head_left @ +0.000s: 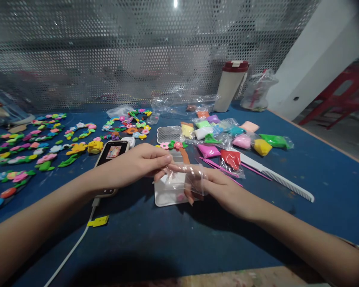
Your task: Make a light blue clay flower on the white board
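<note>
Right now, above the blue table [287,223] and the white tray [163,197], I hold a small clear bag [185,177]: left hand [137,163] pinches its top edge, right hand [227,189] grips its body. Opening it, I judge; next calls for a gentle, even pull.

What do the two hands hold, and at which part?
A clear plastic bag: left hand pinches its upper edge; right hand holds its right side.

Blue table [317,175], phone [112,153] on a white cable [74,247], rows of clay flowers [24,151], small bags of coloured clay [241,141], white comb [279,180], red-lidded tumbler [231,85], perforated metal screen [107,52] behind, red chair [341,95] at right
</note>
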